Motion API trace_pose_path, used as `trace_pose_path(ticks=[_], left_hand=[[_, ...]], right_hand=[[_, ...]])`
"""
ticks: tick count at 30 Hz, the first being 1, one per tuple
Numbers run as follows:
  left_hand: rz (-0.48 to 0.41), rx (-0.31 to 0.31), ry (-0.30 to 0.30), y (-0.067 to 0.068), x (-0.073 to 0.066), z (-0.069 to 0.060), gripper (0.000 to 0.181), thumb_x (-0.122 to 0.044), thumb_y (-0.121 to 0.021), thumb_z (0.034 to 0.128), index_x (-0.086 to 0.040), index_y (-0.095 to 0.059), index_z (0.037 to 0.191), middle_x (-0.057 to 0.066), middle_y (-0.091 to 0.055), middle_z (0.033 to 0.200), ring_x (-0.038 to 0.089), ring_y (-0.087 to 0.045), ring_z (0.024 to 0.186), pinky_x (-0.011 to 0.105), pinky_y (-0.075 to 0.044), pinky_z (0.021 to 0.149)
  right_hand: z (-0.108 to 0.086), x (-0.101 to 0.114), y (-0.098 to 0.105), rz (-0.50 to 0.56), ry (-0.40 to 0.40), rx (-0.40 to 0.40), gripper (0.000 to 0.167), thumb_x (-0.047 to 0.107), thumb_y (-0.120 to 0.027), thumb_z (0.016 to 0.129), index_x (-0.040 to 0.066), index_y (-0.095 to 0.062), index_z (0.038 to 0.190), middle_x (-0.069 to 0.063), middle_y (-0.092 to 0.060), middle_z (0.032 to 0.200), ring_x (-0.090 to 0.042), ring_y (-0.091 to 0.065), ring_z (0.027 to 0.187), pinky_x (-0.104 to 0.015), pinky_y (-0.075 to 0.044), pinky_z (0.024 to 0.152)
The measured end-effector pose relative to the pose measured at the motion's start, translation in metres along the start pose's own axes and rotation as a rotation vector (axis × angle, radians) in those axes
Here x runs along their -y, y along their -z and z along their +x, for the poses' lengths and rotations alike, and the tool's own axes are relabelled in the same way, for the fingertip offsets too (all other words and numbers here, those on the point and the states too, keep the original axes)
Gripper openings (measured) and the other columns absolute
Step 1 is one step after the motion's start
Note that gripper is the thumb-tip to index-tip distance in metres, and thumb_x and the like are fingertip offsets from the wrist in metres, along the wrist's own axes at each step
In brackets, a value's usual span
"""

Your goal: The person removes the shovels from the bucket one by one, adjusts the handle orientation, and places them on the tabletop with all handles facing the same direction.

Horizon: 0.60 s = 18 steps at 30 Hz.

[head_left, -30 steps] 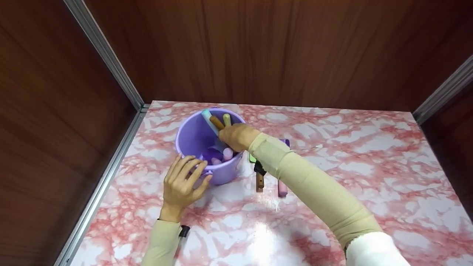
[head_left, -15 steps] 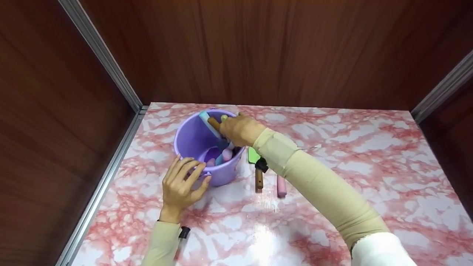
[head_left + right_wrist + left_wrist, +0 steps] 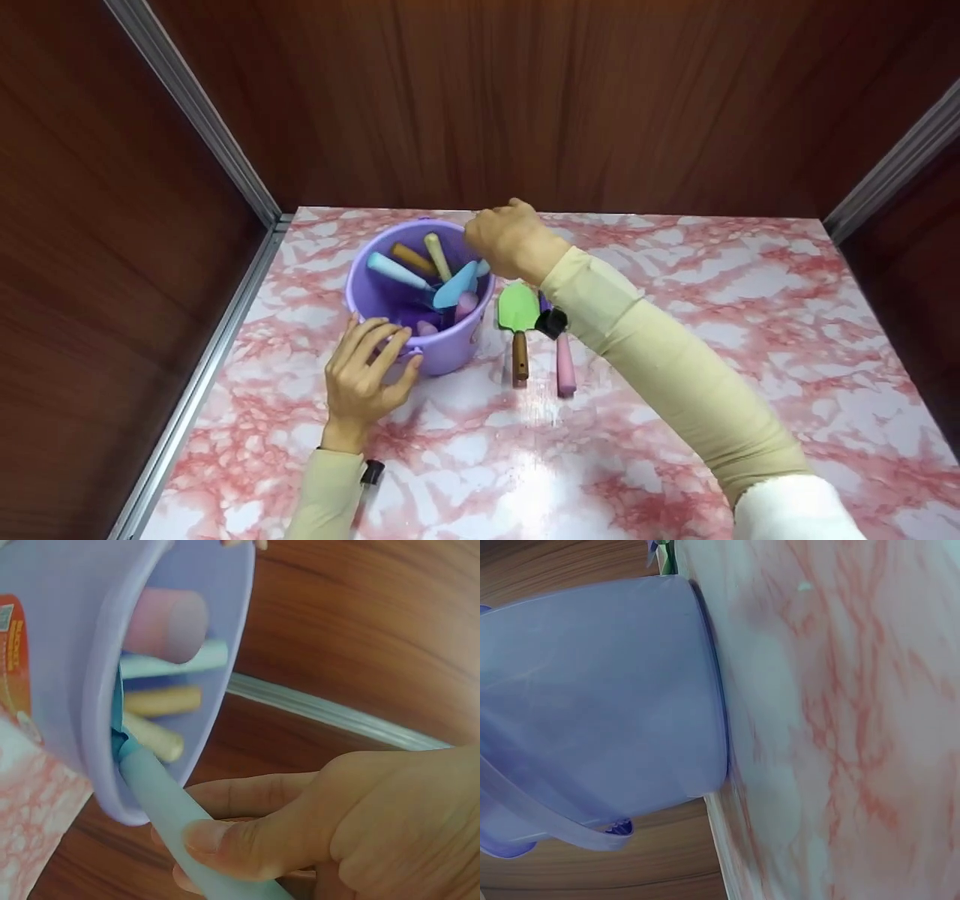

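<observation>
The purple bucket (image 3: 446,354) stands at left centre, several tool handles inside it. My left hand (image 3: 365,375) holds its near rim, fingers over the edge and thumb outside; the left wrist view shows only the bucket's side (image 3: 607,697). Over the right rim, my right hand (image 3: 514,238) grips the pale blue handle (image 3: 169,802) of a small garden tool. Its blue blade (image 3: 455,285) points left and down into the bucket. Beside the bucket, a green-bladed trowel (image 3: 517,306) with a brown handle lies on the table.
A pink-handled tool (image 3: 565,367) lies right of the trowel, its upper part mostly hidden by the right wrist. Inside the bucket are a pale blue handle (image 3: 394,270), a brown one (image 3: 412,259), a yellowish one (image 3: 436,253) and pink ones (image 3: 466,306). Dark wood panels (image 3: 525,105) enclose the table.
My right hand has risen out of the bucket and moved right, bringing up the blue-bladed garden tool. The other handles have shifted left inside. My left hand stays on the rim.
</observation>
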State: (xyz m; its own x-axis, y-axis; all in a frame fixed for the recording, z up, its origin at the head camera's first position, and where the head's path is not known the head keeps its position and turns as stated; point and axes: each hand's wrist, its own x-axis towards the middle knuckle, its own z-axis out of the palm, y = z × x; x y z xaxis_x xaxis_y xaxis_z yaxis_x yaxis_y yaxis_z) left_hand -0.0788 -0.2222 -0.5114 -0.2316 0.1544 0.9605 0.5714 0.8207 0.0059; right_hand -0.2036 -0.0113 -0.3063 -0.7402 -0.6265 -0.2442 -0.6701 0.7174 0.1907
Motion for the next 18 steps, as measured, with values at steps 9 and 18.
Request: trace_pose_path(ticks=[9,18], left_hand=[[-0.009,0.009,0.003,0.001,-0.001,0.000,0.030,-0.033,-0.078,0.0941,-0.008,-0.084,0.108,0.011,-0.080,0.105,0.035,-0.075,0.099,0.066,-0.057,0.101],[-0.025,-0.024,0.041,-0.001,-0.001,0.000,0.031,-0.035,-0.081,0.0934,-0.008,-0.084,0.108,0.011,-0.080,0.103,0.036,-0.075,0.097,0.066,-0.055,0.106]], right_hand=[[-0.011,-0.017,-0.012,0.098,-0.059,0.025,0.024,0.001,-0.075,0.091,0.008,-0.072,0.114,-0.013,-0.072,0.111,-0.030,-0.069,0.094,-0.048,-0.065,0.089],[-0.014,-0.033,-0.032,0.230,-0.035,0.022,0.037,-0.008,-0.076,0.085,0.003,-0.074,0.120,-0.015,-0.074,0.114,-0.025,-0.067,0.093,-0.043,-0.067,0.088]])
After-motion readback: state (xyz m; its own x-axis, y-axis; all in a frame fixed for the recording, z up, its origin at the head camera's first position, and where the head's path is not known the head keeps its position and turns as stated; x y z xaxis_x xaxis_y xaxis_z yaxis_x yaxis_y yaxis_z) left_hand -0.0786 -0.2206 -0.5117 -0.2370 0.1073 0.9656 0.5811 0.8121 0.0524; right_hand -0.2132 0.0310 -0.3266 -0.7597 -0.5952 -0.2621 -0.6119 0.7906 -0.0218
